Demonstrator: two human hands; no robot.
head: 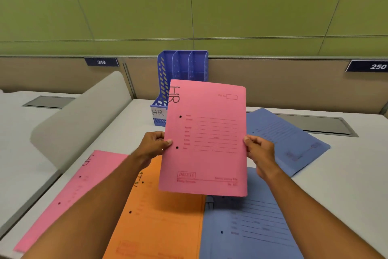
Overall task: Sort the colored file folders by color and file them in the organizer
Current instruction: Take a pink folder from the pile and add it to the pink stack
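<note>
Pink folder [206, 132] is pinched at both side edges by left [154, 145] and right [259, 151] fingers, seemingly upright.

Just the cubicle stuff in the background here

The white bench [346, 176] runs across the shot, with a grey recessed cable hatch [315, 125] set into its top on the right and another hatch [49, 102] on the next desk over to the left. A light grey rounded divider panel [84, 120] stands between the two desks. Behind everything is a tan partition strip [273, 82] carrying dark blue number plates, "249" [101, 62] on the left and "250" [375, 66] on the right, and above that a big green wall panel [189, 2] with thin seams.
</note>
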